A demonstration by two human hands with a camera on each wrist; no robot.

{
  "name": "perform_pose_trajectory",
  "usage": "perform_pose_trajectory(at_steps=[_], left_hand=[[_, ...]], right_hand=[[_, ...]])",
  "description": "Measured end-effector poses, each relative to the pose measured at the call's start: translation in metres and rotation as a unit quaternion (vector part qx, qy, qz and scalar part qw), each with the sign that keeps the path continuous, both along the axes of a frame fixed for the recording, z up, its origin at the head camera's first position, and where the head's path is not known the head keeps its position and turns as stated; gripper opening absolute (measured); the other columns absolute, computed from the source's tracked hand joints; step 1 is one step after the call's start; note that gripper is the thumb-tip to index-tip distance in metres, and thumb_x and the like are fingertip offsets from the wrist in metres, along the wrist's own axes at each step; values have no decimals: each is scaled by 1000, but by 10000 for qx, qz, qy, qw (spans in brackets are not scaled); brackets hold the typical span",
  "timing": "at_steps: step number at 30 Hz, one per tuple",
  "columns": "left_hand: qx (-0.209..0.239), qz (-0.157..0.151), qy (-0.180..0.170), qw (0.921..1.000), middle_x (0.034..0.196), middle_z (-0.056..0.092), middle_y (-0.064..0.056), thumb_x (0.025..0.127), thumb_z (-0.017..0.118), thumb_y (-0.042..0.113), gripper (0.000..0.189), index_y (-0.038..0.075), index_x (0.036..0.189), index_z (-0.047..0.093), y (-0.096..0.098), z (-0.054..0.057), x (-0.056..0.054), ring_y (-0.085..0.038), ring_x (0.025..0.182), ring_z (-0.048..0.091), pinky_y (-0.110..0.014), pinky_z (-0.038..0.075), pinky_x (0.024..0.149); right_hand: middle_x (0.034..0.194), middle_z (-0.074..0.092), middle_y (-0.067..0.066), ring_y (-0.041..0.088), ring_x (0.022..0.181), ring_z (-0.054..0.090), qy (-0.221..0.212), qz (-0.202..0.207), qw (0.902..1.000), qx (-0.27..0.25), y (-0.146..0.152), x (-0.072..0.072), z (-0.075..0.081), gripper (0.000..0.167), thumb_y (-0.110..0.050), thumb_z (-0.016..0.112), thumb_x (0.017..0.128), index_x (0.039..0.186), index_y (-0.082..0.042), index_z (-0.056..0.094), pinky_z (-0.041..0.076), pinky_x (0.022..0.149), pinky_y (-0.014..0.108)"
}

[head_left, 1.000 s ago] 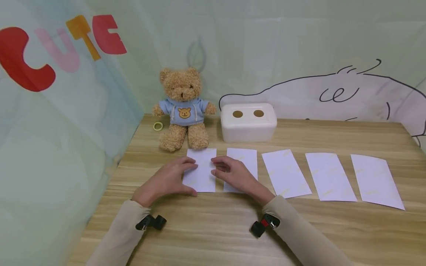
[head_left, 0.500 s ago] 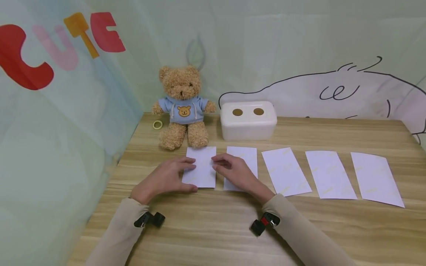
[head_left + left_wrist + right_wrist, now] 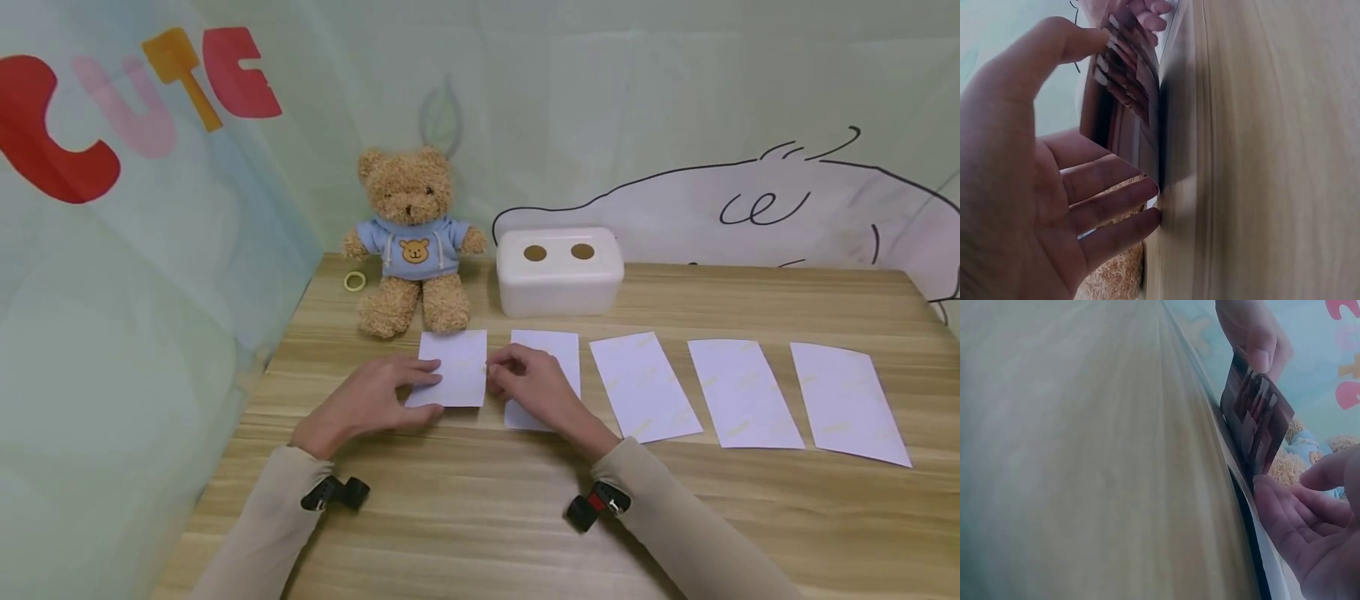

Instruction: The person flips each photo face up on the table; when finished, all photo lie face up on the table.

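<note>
Lying face down, the leftmost photo (image 3: 457,371) shows a white back with faint yellow marks in the head view. Its near edge is raised off the table, and both wrist views show the dark, reddish printed picture (image 3: 1259,409) underneath. My left hand (image 3: 371,398) holds it at its left side, thumb at the near corner and fingertips over the white back. My right hand (image 3: 538,387) is at the photo's right edge, one fingertip touching its corner and the thumb apart from it in the right wrist view. The right hand partly covers the second photo (image 3: 551,340).
Three more white-backed photos, the nearest one (image 3: 647,387) tilted, continue the row rightward on the wooden table (image 3: 480,525). Behind the row sit a teddy bear (image 3: 412,242) in a blue hoodie, a white box (image 3: 560,283) with two holes, and a small yellowish ring (image 3: 355,282).
The leftmost photo's near edge has come up from the table and tilted away. My left thumb has moved up with it, while my right fingers have shifted slightly right. The other photos stay put.
</note>
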State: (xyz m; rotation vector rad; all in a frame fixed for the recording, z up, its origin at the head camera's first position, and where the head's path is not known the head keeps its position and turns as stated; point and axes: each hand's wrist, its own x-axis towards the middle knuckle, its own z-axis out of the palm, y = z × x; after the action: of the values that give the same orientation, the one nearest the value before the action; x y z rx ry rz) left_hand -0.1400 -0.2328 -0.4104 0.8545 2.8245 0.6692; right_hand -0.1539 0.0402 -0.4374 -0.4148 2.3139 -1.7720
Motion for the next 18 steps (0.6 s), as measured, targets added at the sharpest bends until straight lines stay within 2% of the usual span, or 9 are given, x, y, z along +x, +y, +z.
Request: perform_pose_trajectory(at_steps=[6, 14, 18], left_hand=[[188, -49, 100, 9998, 137, 70, -5, 91, 80, 45, 48, 9, 122, 81, -2, -2, -1, -33, 130, 63, -52, 48, 110], [256, 125, 0, 9996, 136, 71, -2, 86, 84, 56, 60, 10, 125, 80, 0, 0, -1, -29, 127, 66, -51, 50, 108], [393, 235, 152, 9988, 130, 74, -5, 92, 82, 50, 52, 9, 124, 80, 5, -1, -1, -29, 124, 68, -51, 52, 105]], right_hand=[[89, 77, 9, 19, 76, 75, -325, 184, 9993, -9, -2, 0, 0, 18, -9, 67, 102, 114, 3, 73, 63, 71, 33], [105, 76, 13, 23, 88, 76, -215, 284, 9991, -216, -2, 1, 3, 21, -6, 69, 101, 119, 5, 72, 63, 76, 34], [102, 76, 11, 22, 89, 75, 82, 233, 9993, -293, -3, 3, 4, 21, -5, 69, 101, 120, 3, 72, 60, 76, 30]])
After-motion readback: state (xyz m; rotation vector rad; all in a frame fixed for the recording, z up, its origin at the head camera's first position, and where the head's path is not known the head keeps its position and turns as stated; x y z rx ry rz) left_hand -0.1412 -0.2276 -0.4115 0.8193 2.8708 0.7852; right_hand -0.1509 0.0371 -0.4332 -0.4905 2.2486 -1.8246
